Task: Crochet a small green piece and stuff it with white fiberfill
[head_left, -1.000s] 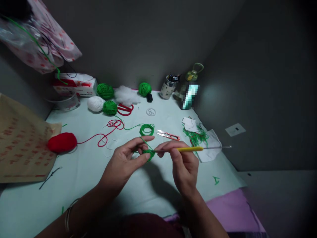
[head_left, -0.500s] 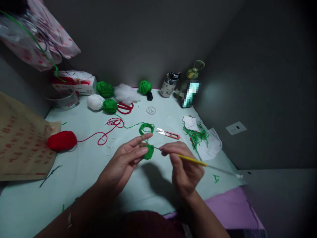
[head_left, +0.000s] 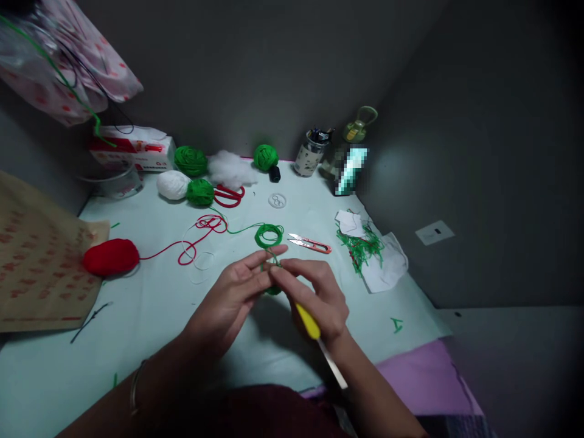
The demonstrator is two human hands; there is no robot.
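Observation:
My left hand pinches a small green crochet piece, most of which is hidden behind my fingers. A strand of green yarn runs up over the left index finger toward a loose coil of green yarn on the table. My right hand is closed on a crochet hook with a yellow grip and a pale shaft end pointing down toward me. Its fingertips meet the left ones at the crochet piece. The hook's tip cannot be made out among the fingers.
Orange-handled thread snips lie just beyond my hands. A red yarn ball rests left beside a paper bag. Green yarn scraps lie at right. Along the back stand red-handled scissors, a pen cup and a phone.
My right hand has moved left to the crochet piece, and the hook has swung from pointing right to pointing down toward me. The left hand stays nearly in place.

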